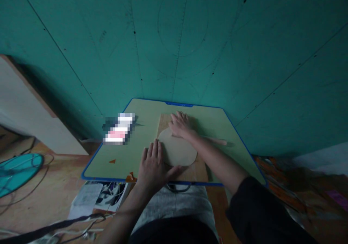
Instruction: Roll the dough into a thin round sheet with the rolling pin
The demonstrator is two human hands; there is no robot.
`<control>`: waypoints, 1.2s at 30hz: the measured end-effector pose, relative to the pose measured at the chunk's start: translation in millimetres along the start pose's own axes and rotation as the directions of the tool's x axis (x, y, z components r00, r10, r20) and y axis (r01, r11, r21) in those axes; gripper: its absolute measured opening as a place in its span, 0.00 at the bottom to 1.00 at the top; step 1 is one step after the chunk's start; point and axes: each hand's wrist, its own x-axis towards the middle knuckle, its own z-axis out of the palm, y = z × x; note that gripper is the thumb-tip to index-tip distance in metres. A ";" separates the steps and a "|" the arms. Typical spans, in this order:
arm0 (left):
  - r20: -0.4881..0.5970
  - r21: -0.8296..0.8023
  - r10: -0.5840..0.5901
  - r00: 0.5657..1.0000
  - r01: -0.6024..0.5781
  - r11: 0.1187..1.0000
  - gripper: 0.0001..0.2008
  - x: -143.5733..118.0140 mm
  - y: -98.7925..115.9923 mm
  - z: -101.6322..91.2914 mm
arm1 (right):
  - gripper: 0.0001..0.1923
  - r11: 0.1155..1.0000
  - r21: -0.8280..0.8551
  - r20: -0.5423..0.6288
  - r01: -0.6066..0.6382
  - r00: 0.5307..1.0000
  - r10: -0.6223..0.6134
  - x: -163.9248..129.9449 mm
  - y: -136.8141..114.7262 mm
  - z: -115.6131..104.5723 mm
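A flat, round, pale sheet of dough (179,151) lies on a wooden board (164,120). My left hand (153,164) rests at the near left edge of the dough, fingers stretched out and the thumb reaching along its near side. Across the far edge of the sheet lies my right hand (179,123), its fingers apart and slightly bent, touching the dough and the board. A thin wooden rolling pin (217,140) sticks out to the right from behind my right forearm, which hides its other end.
The board lies on a pale green table (106,166) with a blue rim, against a green wall (179,55). A blurred-out phone-like object (119,128) sits at the table's left. Small orange scraps (131,177) lie near the front edge. Cables (81,220) run across the floor.
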 end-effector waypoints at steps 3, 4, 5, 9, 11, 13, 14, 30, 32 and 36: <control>-0.002 0.007 -0.008 1.000 0.008 1.000 0.48 -0.6 -1.1 3.0 | 0.23 0.999 0.002 -0.015 0.047 0.999 -0.047 -13.2 -3.9 1.0; -0.004 0.001 -0.011 1.000 0.011 1.000 0.45 -1.1 -1.7 4.2 | 0.23 0.995 -0.002 -0.037 0.096 0.995 -0.096 -28.1 -6.3 4.2; -0.007 -0.008 -0.015 1.000 0.015 1.000 0.43 -1.6 -2.6 5.4 | 0.24 0.989 -0.015 -0.071 0.150 0.986 -0.150 -45.8 -8.5 7.9; -0.008 -0.053 -0.021 1.000 0.020 0.998 0.34 -3.6 -7.7 8.5 | 0.21 0.956 -0.030 -0.172 0.292 0.940 -0.293 -113.0 -9.2 17.7; -0.002 -0.064 -0.006 1.000 0.006 0.998 0.31 -3.9 -10.1 9.0 | 0.15 0.959 0.011 -0.195 0.284 0.941 -0.276 -132.5 -1.8 18.1; 0.001 -0.066 0.009 1.000 -0.009 0.998 0.30 -3.9 -11.7 9.2 | 0.14 0.965 0.058 -0.223 0.256 0.945 -0.238 -142.3 10.3 17.4; 0.000 -0.067 0.012 1.000 -0.012 0.998 0.30 -3.8 -12.2 9.4 | 0.16 0.968 0.077 -0.242 0.240 0.946 -0.215 -144.5 17.4 17.2; -0.034 -0.294 -0.084 0.996 0.070 0.953 0.28 -6.8 -13.7 6.6 | 0.07 0.936 0.208 -0.248 0.284 0.941 -0.231 -110.8 11.8 -10.4; -0.089 -0.443 -0.165 0.982 0.109 0.890 0.28 -10.1 -18.2 6.7 | 0.07 0.920 0.183 -0.166 0.348 0.933 -0.319 -103.5 -10.0 -9.7; -0.133 -0.726 -0.411 0.902 0.193 0.660 0.29 -14.6 -33.6 1.6 | 0.08 0.867 0.159 -0.024 0.472 0.880 -0.475 -98.1 -41.8 -6.7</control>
